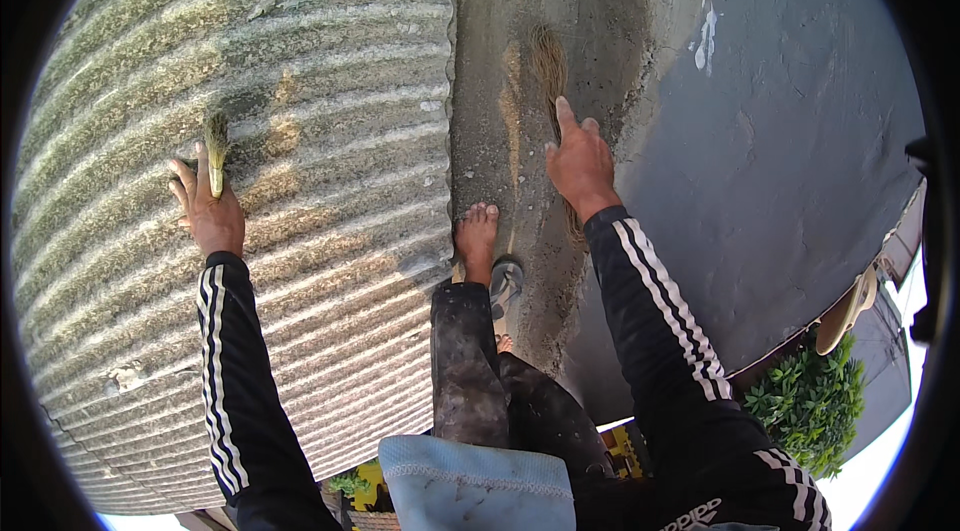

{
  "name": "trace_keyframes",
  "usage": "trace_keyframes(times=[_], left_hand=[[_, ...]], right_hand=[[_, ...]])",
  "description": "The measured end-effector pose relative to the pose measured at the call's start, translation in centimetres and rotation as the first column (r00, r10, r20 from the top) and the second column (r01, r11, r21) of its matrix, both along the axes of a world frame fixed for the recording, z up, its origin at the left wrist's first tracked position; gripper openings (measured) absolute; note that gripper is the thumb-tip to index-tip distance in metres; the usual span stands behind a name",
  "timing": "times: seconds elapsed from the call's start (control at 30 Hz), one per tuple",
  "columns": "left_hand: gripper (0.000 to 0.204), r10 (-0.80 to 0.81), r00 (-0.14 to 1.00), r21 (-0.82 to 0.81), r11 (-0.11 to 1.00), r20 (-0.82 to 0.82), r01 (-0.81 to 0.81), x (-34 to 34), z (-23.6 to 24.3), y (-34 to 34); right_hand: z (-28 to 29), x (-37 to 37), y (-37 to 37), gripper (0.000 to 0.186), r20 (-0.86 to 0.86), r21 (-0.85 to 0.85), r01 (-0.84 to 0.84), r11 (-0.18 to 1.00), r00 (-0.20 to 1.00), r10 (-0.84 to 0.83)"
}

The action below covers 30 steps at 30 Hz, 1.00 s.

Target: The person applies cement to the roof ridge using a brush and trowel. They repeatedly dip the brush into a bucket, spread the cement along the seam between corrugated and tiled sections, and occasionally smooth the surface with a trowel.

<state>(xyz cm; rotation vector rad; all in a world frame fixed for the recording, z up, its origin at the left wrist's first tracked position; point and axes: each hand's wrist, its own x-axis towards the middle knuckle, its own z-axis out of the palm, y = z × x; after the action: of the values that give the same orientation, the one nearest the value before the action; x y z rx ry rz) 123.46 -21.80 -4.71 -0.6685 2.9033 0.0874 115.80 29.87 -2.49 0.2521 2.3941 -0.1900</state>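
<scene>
My left hand (217,218) leans on the corrugated roof sheet at the left, a few fingers spread over the ridges. A short brush (217,141) with dark-tipped, pale bristles is tucked in its grip, bristles pointing away from me. My right hand (582,169) is closed round a bundled twig whisk broom (548,59), index finger stretched along it. The broom's loose brown ends lie on the dusty grey channel (490,121) between roof sheet and wall; its other end shows below my wrist. My palm hides the middle of the broom.
The corrugated roof sheet (330,161) ends in a wavy edge beside the channel. A smooth dark grey sloping surface (760,191) rises at the right. My bare foot (477,236) stands in the channel beside a grey sandal (507,281). Green foliage (810,406) shows beyond the lower-right edge.
</scene>
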Motion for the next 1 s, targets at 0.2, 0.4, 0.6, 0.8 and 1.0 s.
trace_keyframes(times=[0.2,0.4,0.6,0.8,1.0], left_hand=[[0.06,-0.042,0.997,-0.031,0.999,0.065,0.044,-0.1,0.7,0.1],[0.061,0.032,0.983,-0.111,0.994,0.179,-0.012,-0.8,1.5,0.8],[0.058,-0.037,0.995,-0.052,0.998,0.094,0.042,-0.2,1.0,0.2],[0.057,-0.085,0.995,-0.062,0.994,0.05,0.088,0.1,0.4,-0.6],[0.058,-0.085,0.994,-0.076,0.993,0.065,0.09,0.0,0.7,-0.3]], right_hand=[[-7.4,-3.5,0.7,0.067,0.013,0.071,-0.108,0.992,0.994,0.108],[4.3,14.7,0.9,0.076,0.496,0.003,-0.095,0.995,0.865,0.081],[-0.7,1.9,0.8,0.071,0.016,0.033,-0.071,0.997,0.997,0.07],[-5.0,7.9,1.7,0.074,0.24,0.045,-0.079,0.996,0.969,0.066],[5.1,21.2,2.2,0.072,0.414,0.025,-0.007,1.0,0.91,-0.004]])
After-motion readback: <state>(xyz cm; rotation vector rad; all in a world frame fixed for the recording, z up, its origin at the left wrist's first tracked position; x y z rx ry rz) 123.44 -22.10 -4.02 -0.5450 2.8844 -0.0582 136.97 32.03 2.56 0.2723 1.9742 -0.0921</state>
